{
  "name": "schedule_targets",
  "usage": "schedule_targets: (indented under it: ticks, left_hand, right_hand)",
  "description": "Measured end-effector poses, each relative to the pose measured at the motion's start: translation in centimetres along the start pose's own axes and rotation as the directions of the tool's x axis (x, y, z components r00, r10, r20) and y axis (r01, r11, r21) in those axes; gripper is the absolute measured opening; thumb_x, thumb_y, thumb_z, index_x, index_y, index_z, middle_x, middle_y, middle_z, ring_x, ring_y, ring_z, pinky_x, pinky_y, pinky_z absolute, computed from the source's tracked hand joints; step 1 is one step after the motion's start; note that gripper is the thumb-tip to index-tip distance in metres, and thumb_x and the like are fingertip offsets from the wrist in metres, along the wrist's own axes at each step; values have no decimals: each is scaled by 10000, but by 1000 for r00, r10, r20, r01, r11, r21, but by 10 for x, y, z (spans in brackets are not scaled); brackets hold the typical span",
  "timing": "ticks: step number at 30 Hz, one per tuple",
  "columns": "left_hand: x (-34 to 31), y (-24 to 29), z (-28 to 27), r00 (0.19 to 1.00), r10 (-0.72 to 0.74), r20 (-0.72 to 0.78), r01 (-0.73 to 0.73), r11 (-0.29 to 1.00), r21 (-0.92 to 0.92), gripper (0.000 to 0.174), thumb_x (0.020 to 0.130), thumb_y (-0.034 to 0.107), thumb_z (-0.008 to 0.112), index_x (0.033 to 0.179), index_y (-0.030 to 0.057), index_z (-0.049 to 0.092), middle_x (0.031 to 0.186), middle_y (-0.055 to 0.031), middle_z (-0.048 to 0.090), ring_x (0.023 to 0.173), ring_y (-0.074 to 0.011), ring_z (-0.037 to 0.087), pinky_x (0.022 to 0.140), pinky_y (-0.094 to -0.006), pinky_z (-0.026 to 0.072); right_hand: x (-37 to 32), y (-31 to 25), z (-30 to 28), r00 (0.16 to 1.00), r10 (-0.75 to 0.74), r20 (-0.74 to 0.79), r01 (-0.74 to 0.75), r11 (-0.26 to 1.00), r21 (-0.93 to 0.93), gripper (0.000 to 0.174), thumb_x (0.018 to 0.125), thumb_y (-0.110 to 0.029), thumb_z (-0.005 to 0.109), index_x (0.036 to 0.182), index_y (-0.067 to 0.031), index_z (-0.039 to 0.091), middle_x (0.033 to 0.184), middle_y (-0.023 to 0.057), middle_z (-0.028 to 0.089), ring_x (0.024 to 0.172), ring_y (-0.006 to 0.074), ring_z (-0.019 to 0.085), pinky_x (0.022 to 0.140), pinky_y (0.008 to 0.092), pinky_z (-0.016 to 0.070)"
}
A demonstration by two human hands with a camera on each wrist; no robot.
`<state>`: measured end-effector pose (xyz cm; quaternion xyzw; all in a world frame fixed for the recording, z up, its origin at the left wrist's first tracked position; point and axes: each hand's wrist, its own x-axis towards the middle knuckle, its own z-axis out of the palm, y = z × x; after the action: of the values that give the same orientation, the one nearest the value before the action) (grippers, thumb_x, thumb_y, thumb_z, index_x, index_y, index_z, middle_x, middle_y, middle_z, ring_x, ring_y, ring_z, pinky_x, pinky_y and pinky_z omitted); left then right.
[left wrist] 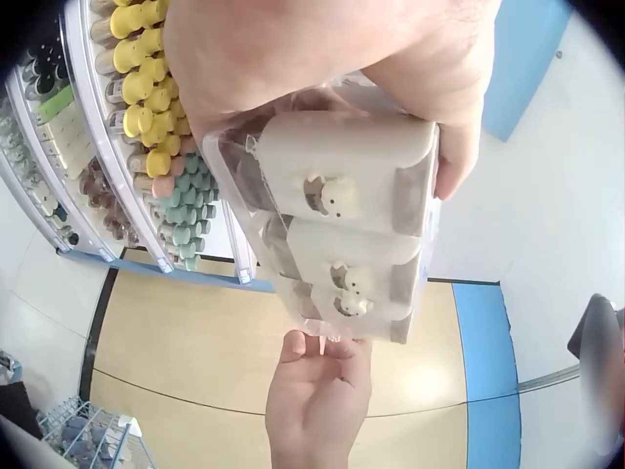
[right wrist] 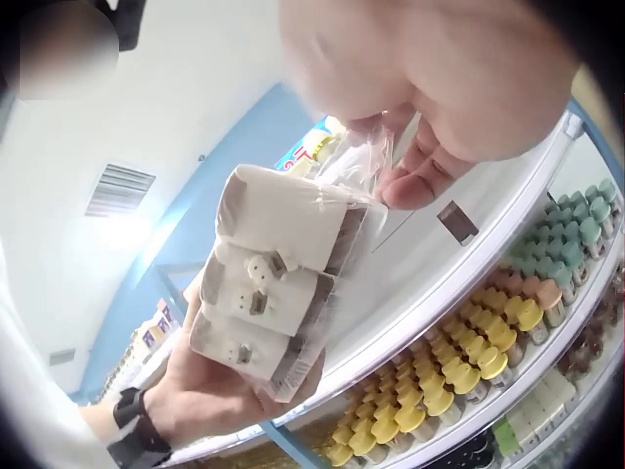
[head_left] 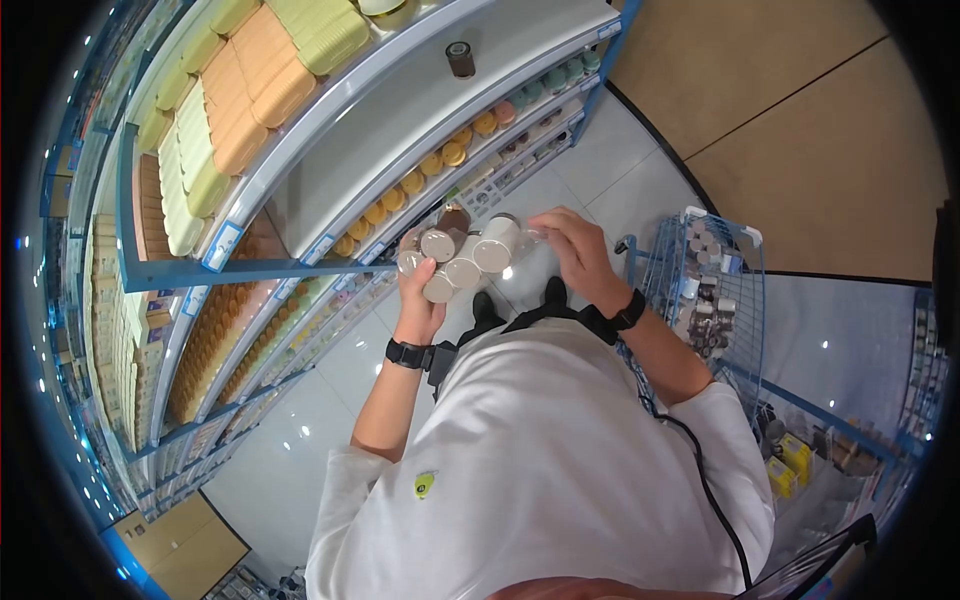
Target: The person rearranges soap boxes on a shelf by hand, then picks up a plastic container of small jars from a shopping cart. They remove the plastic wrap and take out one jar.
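A clear plastic pack of white and brown cylindrical containers (head_left: pixel 462 272) is held in front of the body; small white animal figures show on the white ones (right wrist: pixel 259 269). My left hand (head_left: pixel 419 300) grips the pack's left end, its thumb over the containers, and in the right wrist view the left hand (right wrist: pixel 210 391) supports it from below. My right hand (head_left: pixel 580 255) pinches the loose clear film at the pack's other end, as the right wrist view shows with the right hand's fingers (right wrist: pixel 415 186) on the crumpled plastic.
One dark jar (head_left: pixel 460 60) stands on the white shelf (head_left: pixel 400 110). Rows of yellow-lidded items (head_left: pixel 413 182) fill the shelf below. Wrapped yellow and orange stacks (head_left: pixel 240 90) lie at upper left. A blue wire cart (head_left: pixel 745 310) holding goods stands to the right.
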<state>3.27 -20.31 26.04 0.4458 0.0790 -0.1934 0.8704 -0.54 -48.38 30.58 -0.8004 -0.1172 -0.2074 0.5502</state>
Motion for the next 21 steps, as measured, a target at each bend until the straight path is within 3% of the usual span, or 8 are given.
schedule_targets:
  ticks: [3,6,9,11,14,15,17,21]
  left_hand:
    - [5,0,-4,1000,12,-1,-12,1000,-27,519,940,251,744,1376,50,546,1281,-80,661,1191,-222,647,1072,-384,507]
    - [10,2,-3,1000,9,-8,-9,1000,-1,517,939,253,745,1368,41,547,1285,-81,660,1189,-223,649,1065,-384,512]
    - [13,2,4,1000,-18,10,18,1000,-18,504,944,248,740,1366,46,550,1291,-82,656,1187,-223,649,1060,-387,514]
    - [15,2,10,998,21,59,-24,999,42,484,951,250,733,1357,54,559,1291,-81,652,1187,-220,645,1056,-389,513]
    - [15,-3,15,995,36,88,-40,998,41,473,956,255,730,1354,61,563,1298,-78,648,1190,-221,643,1052,-392,512]
    - [17,-4,17,995,38,95,-42,998,39,473,956,255,730,1354,61,563,1298,-78,648,1190,-221,643,1052,-392,512]
    - [18,-7,20,999,4,54,-3,1000,-14,460,962,253,724,1352,67,565,1297,-73,649,1190,-218,643,1040,-393,516]
    - [25,-9,18,996,9,85,-7,1000,-23,456,979,286,704,1358,72,567,1293,-71,658,1187,-216,644,1036,-388,513]
  right_hand:
    - [-5,-17,2,986,160,38,-163,979,119,207,1016,-115,648,1194,-10,661,989,124,707,788,199,634,726,319,530]
    - [-3,-30,11,962,265,66,-270,960,79,215,954,-126,747,1125,-18,675,963,105,705,784,126,611,709,282,507]
    - [-7,-31,12,949,313,-25,-313,950,-1,237,897,-156,819,1004,-29,650,842,63,672,672,93,538,622,266,456]
    - [-8,-35,6,904,417,91,-417,909,-29,200,884,-102,795,924,-41,609,696,20,596,580,76,446,545,268,384]
    - [-9,-50,7,928,357,110,-362,932,23,169,857,-105,764,926,-47,622,714,71,621,611,161,562,595,318,480]
    - [-8,-54,8,929,354,105,-358,934,19,169,857,-105,764,926,-47,622,714,71,621,611,161,562,595,318,480]
    - [-8,-60,12,980,199,-10,-199,979,-39,146,852,-34,738,901,-59,603,624,11,552,545,84,466,517,277,372]
    - [-13,-69,22,975,217,-47,-217,976,5,158,860,-56,758,905,-58,606,655,16,589,569,79,521,535,268,417]
